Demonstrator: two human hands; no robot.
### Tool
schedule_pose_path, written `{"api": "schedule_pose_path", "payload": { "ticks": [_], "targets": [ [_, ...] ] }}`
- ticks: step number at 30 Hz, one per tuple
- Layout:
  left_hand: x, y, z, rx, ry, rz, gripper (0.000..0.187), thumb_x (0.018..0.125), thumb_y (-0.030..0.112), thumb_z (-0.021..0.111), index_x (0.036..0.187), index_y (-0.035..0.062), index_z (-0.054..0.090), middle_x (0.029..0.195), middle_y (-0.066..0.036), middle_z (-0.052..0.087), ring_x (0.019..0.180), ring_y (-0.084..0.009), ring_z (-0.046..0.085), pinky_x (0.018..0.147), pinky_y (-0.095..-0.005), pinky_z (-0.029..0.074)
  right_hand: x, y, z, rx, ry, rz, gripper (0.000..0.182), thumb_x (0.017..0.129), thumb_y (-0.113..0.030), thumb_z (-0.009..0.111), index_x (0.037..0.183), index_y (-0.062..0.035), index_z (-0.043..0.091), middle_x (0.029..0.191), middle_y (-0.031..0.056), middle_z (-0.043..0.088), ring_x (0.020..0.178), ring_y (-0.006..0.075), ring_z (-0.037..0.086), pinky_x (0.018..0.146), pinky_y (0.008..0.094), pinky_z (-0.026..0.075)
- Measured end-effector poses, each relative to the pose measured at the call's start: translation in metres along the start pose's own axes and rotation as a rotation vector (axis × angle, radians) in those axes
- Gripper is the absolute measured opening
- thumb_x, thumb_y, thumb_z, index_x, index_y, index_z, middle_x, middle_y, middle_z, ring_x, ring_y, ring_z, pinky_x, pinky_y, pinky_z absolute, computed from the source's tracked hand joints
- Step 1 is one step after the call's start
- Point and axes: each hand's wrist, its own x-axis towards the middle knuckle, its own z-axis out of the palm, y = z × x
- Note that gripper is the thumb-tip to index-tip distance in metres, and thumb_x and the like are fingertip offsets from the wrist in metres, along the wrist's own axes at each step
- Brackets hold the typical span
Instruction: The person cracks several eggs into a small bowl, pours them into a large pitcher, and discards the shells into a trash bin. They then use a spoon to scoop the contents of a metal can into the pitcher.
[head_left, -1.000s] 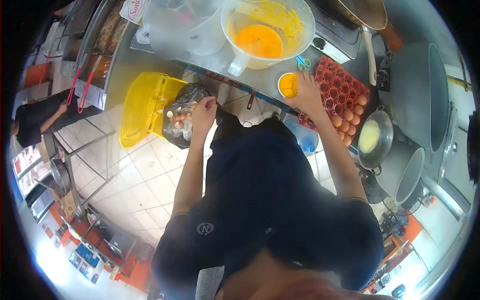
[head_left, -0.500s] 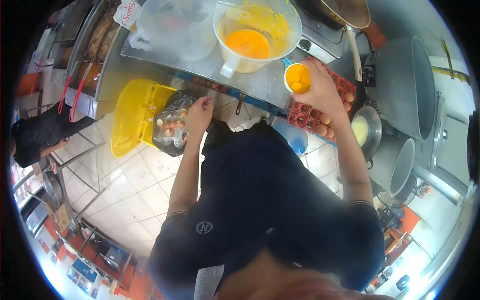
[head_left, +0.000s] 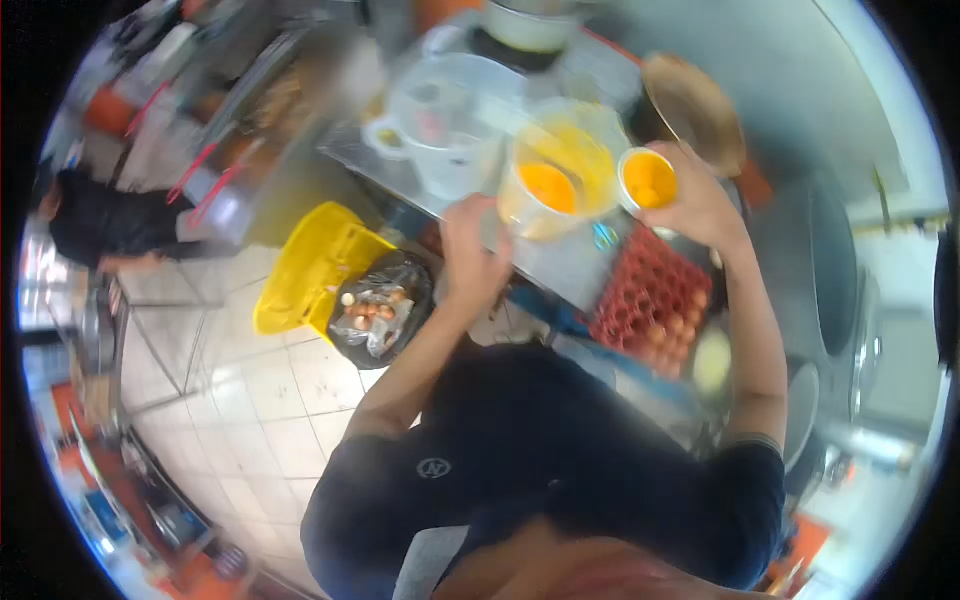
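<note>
My right hand [head_left: 695, 200] is wrapped round a small white cup [head_left: 628, 187] holding egg yolks [head_left: 652, 180], raised beside a large translucent pitcher [head_left: 525, 215]. Orange-yellow beaten egg [head_left: 548, 187] lies in the pitcher, and yellow streaks coat its inner wall. At the pitcher's near left side, where its handle is, my left hand [head_left: 475, 255] is curled; the handle itself is hidden and the view is blurred. A red egg tray [head_left: 640, 285] with several brown eggs [head_left: 672, 338] rests below the cup at the counter's edge.
A clear plastic container [head_left: 440, 110] stands left of the pitcher on the metal counter [head_left: 570, 265]. Below is a yellow bin [head_left: 325, 255] with eggshells [head_left: 375, 312] in a black bag. A frying pan [head_left: 695, 110] is at the back right. Another person [head_left: 120, 220] stands far left.
My left hand has risen from above the bin to the pitcher's handle side. My right hand has lifted the cup off the egg tray area toward the pitcher. The whole view has shifted.
</note>
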Motion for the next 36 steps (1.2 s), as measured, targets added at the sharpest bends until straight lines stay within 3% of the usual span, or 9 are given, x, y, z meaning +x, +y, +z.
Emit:
{"api": "schedule_pose_path", "payload": {
  "ticks": [4, 10, 14, 17, 21, 24, 28, 31, 36],
  "targets": [
    [0.027, 0.002, 0.046, -0.047, 0.119, 0.154, 0.054, 0.08, 0.015, 0.07, 0.13, 0.0072, 0.053, 0.13, -0.02, 0.051, 0.127, -0.0419, 0.043, 0.109, -0.0554, 0.031, 0.051, 0.012, 0.031, -0.081, -0.034, -0.158, 0.069, 0.06, -0.026, 0.085, 0.121, -0.0053, 0.061, 0.112, 0.0179, 0.06, 0.108, 0.0399, 0.059, 0.094, 0.0471, 0.049],
    [0.034, 0.01, 0.064, 0.077, 0.113, 0.018, 0.056, 0.076, 0.01, 0.065, 0.131, 0.0191, 0.057, 0.137, -0.017, 0.044, 0.129, -0.042, 0.038, 0.107, -0.0548, 0.029, 0.096, -0.001, 0.089, -0.59, -0.141, -0.111, 0.083, 0.056, -0.03, 0.09, 0.127, -0.0035, 0.056, 0.125, 0.0122, 0.057, 0.116, 0.0338, 0.057, 0.097, 0.048, 0.045],
    [0.027, 0.02, 0.066, 0.003, 0.118, -0.072, 0.058, 0.075, 0.012, 0.063, 0.132, 0.0165, 0.057, 0.136, -0.017, 0.046, 0.13, -0.0411, 0.04, 0.106, -0.055, 0.031, 0.103, -0.02, 0.094, -0.76, -0.262, -0.179, 0.088, 0.053, -0.027, 0.093, 0.128, -0.0063, 0.053, 0.128, 0.0112, 0.055, 0.124, 0.0325, 0.052, 0.103, 0.0468, 0.04],
    [0.038, 0.01, 0.063, 0.005, 0.189, -0.033, 0.058, 0.074, 0.011, 0.062, 0.131, 0.0139, 0.055, 0.134, -0.016, 0.046, 0.127, -0.0399, 0.041, 0.104, -0.0543, 0.032, 0.106, -0.025, 0.089, -0.875, -0.224, -0.199, 0.085, 0.054, -0.031, 0.093, 0.127, -0.0085, 0.057, 0.124, 0.0075, 0.057, 0.125, 0.0262, 0.051, 0.104, 0.0422, 0.041],
    [0.037, 0.016, 0.06, 0.019, 0.189, -0.042, 0.057, 0.074, 0.011, 0.062, 0.131, 0.0124, 0.054, 0.133, -0.017, 0.047, 0.125, -0.04, 0.042, 0.102, -0.0538, 0.033, 0.099, -0.022, 0.077, -0.908, -0.109, -0.265, 0.083, 0.052, -0.03, 0.093, 0.124, -0.009, 0.057, 0.122, 0.0068, 0.057, 0.122, 0.0264, 0.053, 0.101, 0.0419, 0.041],
    [0.033, 0.014, 0.063, 0.007, 0.156, -0.048, 0.058, 0.074, 0.012, 0.063, 0.131, 0.0122, 0.052, 0.133, -0.018, 0.046, 0.127, -0.0412, 0.04, 0.105, -0.0547, 0.031, 0.095, -0.014, 0.055, -0.517, -0.044, -0.153, 0.079, 0.054, -0.03, 0.09, 0.122, -0.0068, 0.057, 0.12, 0.0113, 0.059, 0.114, 0.0325, 0.056, 0.096, 0.0472, 0.042],
    [0.033, 0.009, 0.069, 0.035, 0.206, -0.012, 0.058, 0.075, 0.016, 0.062, 0.132, 0.0124, 0.051, 0.135, -0.02, 0.045, 0.13, -0.0426, 0.038, 0.109, -0.0556, 0.028, 0.08, 0.031, 0.038, 0.049, -0.008, 0.006, 0.102, 0.066, -0.025, 0.087, 0.151, -0.0012, 0.036, 0.144, 0.0251, 0.051, 0.135, 0.0373, 0.049, 0.113, 0.0479, 0.037],
    [0.043, 0.016, 0.056, -0.01, 0.173, 0.027, 0.057, 0.075, 0.017, 0.062, 0.131, 0.0127, 0.052, 0.135, -0.02, 0.045, 0.13, -0.0428, 0.039, 0.109, -0.0551, 0.028, 0.022, -0.004, 0.002, 0.291, 0.189, -0.041, 0.098, 0.074, -0.011, 0.081, 0.155, -0.0014, 0.028, 0.138, 0.0209, 0.052, 0.128, 0.0295, 0.052, 0.109, 0.0389, 0.04],
    [0.033, 0.013, 0.061, -0.035, 0.128, -0.026, 0.056, 0.074, 0.013, 0.061, 0.129, 0.0129, 0.053, 0.135, -0.019, 0.046, 0.129, -0.0415, 0.039, 0.108, -0.0542, 0.029, -0.061, 0.039, 0.062, 0.385, 0.264, 0.348, 0.106, 0.067, -0.003, 0.085, 0.155, -0.0014, 0.027, 0.132, 0.0176, 0.053, 0.12, 0.0267, 0.056, 0.105, 0.0375, 0.043]
  ]
}}
